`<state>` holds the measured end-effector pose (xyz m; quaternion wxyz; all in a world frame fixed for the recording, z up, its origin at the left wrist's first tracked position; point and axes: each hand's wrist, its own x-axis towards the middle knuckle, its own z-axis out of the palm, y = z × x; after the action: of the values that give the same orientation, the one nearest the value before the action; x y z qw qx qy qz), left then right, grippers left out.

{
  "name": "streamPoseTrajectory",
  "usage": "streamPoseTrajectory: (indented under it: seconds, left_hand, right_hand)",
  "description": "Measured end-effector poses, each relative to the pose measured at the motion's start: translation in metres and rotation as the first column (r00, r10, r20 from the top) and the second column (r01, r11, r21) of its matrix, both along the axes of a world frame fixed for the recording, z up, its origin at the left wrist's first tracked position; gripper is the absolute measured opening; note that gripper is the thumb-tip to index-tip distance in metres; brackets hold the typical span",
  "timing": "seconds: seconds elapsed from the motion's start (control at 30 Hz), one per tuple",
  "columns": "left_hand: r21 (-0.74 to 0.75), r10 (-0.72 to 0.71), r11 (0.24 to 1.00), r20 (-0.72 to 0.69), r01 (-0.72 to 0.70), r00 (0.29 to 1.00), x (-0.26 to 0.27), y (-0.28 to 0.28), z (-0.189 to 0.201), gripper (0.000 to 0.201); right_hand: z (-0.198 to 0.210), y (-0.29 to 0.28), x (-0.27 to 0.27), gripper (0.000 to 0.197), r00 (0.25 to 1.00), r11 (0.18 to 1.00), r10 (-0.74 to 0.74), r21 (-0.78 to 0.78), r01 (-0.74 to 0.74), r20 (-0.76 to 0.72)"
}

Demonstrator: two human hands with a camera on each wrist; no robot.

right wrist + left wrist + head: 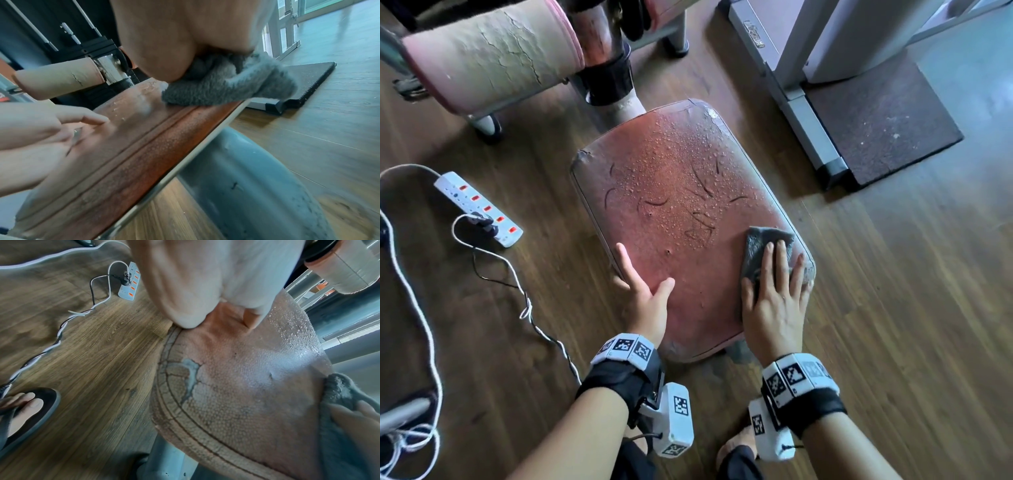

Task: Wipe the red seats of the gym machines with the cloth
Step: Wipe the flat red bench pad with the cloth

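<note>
A worn red seat point(674, 205) covered in water drops fills the middle of the head view; its near left corner is cracked point(185, 374). My right hand point(774, 294) lies flat with straight fingers on a grey cloth point(760, 246), pressing it onto the seat's near right corner. In the right wrist view the cloth point(230, 86) bunches under the palm at the seat's edge point(164, 138). My left hand point(643, 287) rests open on the seat's near left edge, fingers straight, holding nothing; the same hand point(41, 129) shows in the right wrist view.
A white power strip point(479, 209) with cables point(530, 308) lies on the wood floor at left. A cracked pink roller pad point(493, 58) and the machine post point(606, 68) stand beyond the seat. A grey frame and dark mat point(876, 120) sit at right. A sandalled foot point(26, 412) is near.
</note>
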<state>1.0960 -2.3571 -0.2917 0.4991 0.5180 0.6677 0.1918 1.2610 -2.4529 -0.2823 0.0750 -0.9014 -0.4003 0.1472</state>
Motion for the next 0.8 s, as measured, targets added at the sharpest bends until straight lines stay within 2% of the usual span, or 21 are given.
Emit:
streamPoseTrajectory:
  seconds: [0.2,0.4,0.53,0.67,0.73,0.8]
  left_hand:
    - [-0.04,-0.018,0.999,0.01,0.019,1.0,-0.002,0.001,0.003,0.099]
    - [-0.017,-0.017,1.0,0.012,0.018,1.0,-0.002,0.0,0.002,0.1]
    - [-0.01,-0.02,1.0,0.015,0.02,1.0,-0.001,-0.001,0.003,0.099]
    - [-0.042,-0.016,0.999,0.012,0.016,1.0,0.0,-0.002,0.005,0.097]
    - [-0.022,-0.011,1.0,0.012,0.011,1.0,-0.001,-0.002,0.003,0.098]
    - [0.007,-0.01,1.0,0.01,0.01,1.0,-0.002,-0.002,0.002,0.1]
  right_hand:
    - [-0.002,0.012,0.016,0.069,1.0,1.0,0.008,-0.026,-0.008,0.01]
    - [-0.004,0.046,0.06,0.066,0.998,0.998,-0.062,0.028,0.062,-0.002]
    - [0.002,0.052,0.087,0.058,0.983,0.994,-0.079,0.057,0.09,-0.166]
    - [0.007,0.023,0.087,0.051,0.961,0.979,-0.126,0.127,0.161,-0.245]
    - [0.006,0.009,0.084,0.048,0.941,0.964,-0.16,0.159,0.214,-0.297]
    - [0.005,0.01,0.088,0.047,0.935,0.965,-0.147,0.158,0.207,-0.323]
